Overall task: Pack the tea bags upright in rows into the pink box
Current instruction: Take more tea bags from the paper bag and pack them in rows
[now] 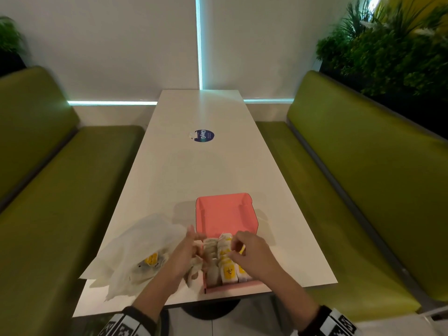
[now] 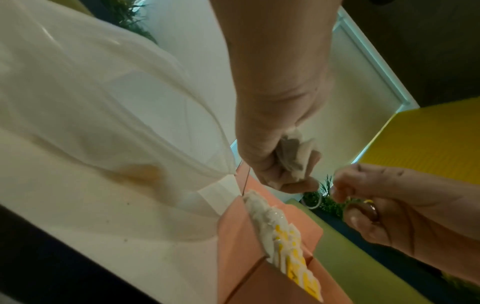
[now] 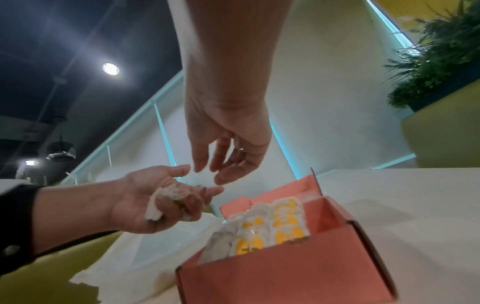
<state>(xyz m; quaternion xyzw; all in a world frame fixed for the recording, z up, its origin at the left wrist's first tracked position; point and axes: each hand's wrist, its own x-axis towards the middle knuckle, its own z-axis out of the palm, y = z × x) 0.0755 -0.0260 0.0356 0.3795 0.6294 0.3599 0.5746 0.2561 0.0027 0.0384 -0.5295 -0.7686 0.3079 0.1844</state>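
Observation:
The pink box (image 1: 232, 288) stands open at the table's near edge, its lid tilted away. Rows of tea bags (image 1: 228, 270) with yellow tags stand upright inside it, also visible in the left wrist view (image 2: 285, 242) and the right wrist view (image 3: 280, 222). My left hand (image 1: 188, 251) hovers just left of the box and grips a crumpled bunch of tea bags (image 2: 293, 156) in curled fingers. A thin string loop (image 2: 314, 206) hangs under that bunch. My right hand (image 3: 221, 162) hangs over the box's far right part, fingers loosely curled and apart, with nothing visible in them.
A translucent plastic bag (image 1: 140, 251) lies left of the box with a few more tea bags (image 1: 151, 259) inside. The long white table (image 1: 194, 170) carries a blue round sticker (image 1: 203, 135). Green benches (image 1: 60, 190) flank it on both sides.

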